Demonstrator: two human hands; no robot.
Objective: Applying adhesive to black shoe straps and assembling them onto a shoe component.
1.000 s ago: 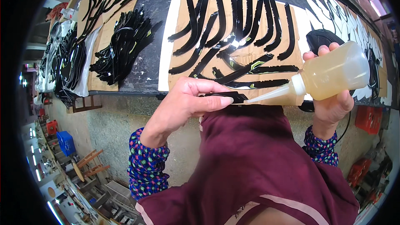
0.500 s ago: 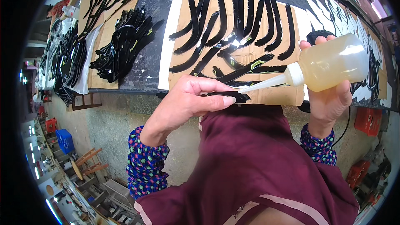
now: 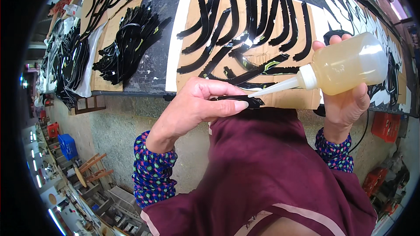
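Observation:
Between thumb and fingers, my left hand (image 3: pixel 199 102) pinches a black strip (image 3: pixel 255 102) near the table's front edge. My right hand (image 3: pixel 341 107) grips a translucent squeeze bottle (image 3: pixel 350 65) of pale yellow liquid, tilted with its white cap and long nozzle (image 3: pixel 275 86) pointing left. The nozzle's tip is at the black strip, just past my left thumb; whether liquid is coming out is too small to tell. Behind my hands, several curved black strips (image 3: pixel 234 17) lie spread on a brown cardboard sheet (image 3: pixel 284 104).
A heap of black strips (image 3: pixel 127 48) lies on cardboard at the left of the dark table (image 3: pixel 151 72). More bundles (image 3: pixel 72 63) hang at the table's left end. White pointed pieces (image 3: pixel 339 11) lie at the right. Below are a blue crate (image 3: pixel 67 146) and a wooden stool (image 3: pixel 92 169).
The nozzle tip has shifted very slightly left along the black strip. Both hands keep the same hold.

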